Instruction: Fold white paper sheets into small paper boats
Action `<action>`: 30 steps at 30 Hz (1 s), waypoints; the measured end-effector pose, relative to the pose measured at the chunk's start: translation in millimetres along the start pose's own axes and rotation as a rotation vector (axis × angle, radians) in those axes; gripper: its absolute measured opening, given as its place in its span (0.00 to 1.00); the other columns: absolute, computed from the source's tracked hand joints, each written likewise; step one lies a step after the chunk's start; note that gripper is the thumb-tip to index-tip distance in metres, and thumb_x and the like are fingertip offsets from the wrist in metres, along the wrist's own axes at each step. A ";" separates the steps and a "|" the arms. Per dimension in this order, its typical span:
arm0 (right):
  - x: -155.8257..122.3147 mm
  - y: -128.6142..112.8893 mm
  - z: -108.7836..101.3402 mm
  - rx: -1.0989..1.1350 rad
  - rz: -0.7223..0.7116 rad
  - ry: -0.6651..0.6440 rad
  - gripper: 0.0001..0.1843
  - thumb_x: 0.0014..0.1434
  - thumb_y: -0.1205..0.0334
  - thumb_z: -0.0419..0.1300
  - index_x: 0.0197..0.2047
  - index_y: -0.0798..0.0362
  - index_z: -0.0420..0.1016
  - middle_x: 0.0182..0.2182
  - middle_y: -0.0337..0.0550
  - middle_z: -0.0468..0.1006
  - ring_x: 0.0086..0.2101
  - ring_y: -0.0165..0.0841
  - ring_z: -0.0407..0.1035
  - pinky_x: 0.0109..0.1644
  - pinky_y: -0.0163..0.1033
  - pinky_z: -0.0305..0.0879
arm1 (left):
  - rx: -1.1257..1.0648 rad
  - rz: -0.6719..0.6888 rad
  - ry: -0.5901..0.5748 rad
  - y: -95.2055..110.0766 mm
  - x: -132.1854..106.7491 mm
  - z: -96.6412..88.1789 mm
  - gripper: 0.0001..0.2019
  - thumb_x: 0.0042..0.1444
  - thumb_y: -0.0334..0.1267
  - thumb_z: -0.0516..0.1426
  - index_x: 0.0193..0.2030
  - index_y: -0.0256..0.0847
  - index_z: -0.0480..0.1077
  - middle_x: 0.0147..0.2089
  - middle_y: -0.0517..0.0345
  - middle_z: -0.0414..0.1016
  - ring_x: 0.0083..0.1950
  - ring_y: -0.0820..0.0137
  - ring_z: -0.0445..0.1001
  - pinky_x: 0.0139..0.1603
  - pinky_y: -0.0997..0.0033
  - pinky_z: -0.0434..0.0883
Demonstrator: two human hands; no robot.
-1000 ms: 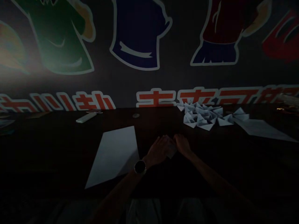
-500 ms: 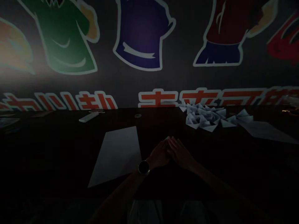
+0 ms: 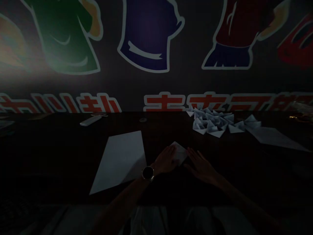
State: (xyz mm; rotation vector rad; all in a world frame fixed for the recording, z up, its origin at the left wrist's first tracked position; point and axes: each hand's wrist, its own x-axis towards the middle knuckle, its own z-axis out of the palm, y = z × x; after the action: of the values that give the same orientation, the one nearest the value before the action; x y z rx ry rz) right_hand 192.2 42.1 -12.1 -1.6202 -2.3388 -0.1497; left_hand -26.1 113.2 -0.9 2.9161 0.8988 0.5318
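Observation:
The scene is very dim. A small folded white paper [image 3: 180, 152] lies on the dark table [image 3: 61, 153] in front of me. My left hand [image 3: 165, 161], with a watch on its wrist, rests flat on the paper's left part, fingers stretched out. My right hand [image 3: 201, 166] lies flat on the table just right of the paper, fingers spread, its fingertips near the paper's edge. Neither hand grips anything.
A flat white sheet [image 3: 120, 161] lies left of my hands. A heap of several folded paper pieces [image 3: 212, 121] sits at the back right, with another sheet [image 3: 274, 136] beside it. A white remote-like bar [image 3: 90, 120] lies at the back left. A painted wall stands behind the table.
My hands were pressed together over the folded paper; now they have parted. The right hand slid to the right, uncovering the paper, and the left stays on it.

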 end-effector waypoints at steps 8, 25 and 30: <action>0.2 -1.9 0.3 0.005 0.003 0.019 0.38 0.61 0.41 0.43 0.66 0.58 0.48 0.64 0.54 0.50 0.63 0.40 0.43 0.65 0.53 0.42 | -0.044 0.070 0.033 -3.5 -6.5 -9.0 0.25 0.62 0.42 0.47 0.63 0.31 0.51 0.65 0.40 0.54 0.67 0.63 0.50 0.66 0.58 0.52; 26.5 -26.3 1.5 0.128 -0.125 0.015 0.34 0.63 0.47 0.42 0.67 0.55 0.44 0.64 0.49 0.51 0.63 0.37 0.44 0.64 0.49 0.47 | -0.031 0.146 0.024 -6.3 -10.4 -10.5 0.29 0.58 0.37 0.50 0.64 0.33 0.48 0.66 0.43 0.52 0.68 0.63 0.46 0.67 0.58 0.51; 15.6 -14.3 8.6 0.101 -0.062 0.018 0.36 0.62 0.45 0.43 0.67 0.57 0.43 0.65 0.51 0.48 0.63 0.39 0.42 0.64 0.49 0.47 | -0.002 0.076 0.014 -3.2 -17.5 -14.7 0.28 0.62 0.46 0.46 0.65 0.33 0.47 0.66 0.42 0.52 0.68 0.62 0.48 0.66 0.58 0.52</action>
State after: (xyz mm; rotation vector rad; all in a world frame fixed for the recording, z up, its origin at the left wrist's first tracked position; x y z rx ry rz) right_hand 172.2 53.1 -14.5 -1.4947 -2.3440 -0.0584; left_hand -46.2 105.3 7.0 2.9583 0.7916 0.5584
